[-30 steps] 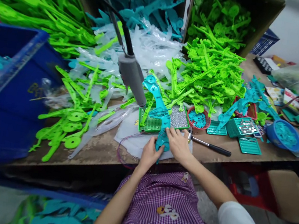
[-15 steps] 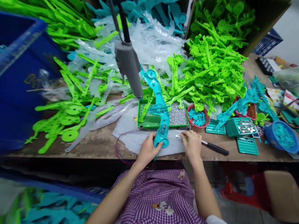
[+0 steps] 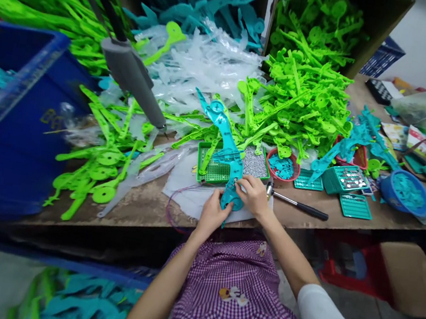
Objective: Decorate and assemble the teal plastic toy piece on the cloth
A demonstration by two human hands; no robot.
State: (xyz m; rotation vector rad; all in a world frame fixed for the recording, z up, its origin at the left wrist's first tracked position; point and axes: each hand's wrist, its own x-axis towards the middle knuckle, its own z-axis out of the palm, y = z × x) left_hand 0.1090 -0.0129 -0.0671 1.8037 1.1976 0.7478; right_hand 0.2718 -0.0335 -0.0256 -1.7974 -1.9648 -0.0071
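A long teal plastic part (image 3: 228,139) slants over the green tray, its round lower end toward me. My left hand (image 3: 213,211) grips that lower end from the left, thumb on top. My right hand (image 3: 252,195) is at the part's right side, fingertips pinched together against it near a small slot. Whatever the right fingers hold is too small to make out. Under both hands lies a pale cloth (image 3: 183,189). A hammer (image 3: 299,205) with a black handle rests to the right, its head near my right wrist.
The green tray (image 3: 210,179) holds small silvery pieces. Right of it stand a red basket (image 3: 282,177) of teal bits, teal trays (image 3: 355,206) and a blue bowl (image 3: 402,207). Lime parts (image 3: 301,98) are heaped behind. A grey electric screwdriver (image 3: 133,77) hangs at left, near a blue crate (image 3: 47,67).
My right hand has moved left from the cloth onto the teal part. The hanging grey screwdriver has swung left. My left hand keeps its grip.
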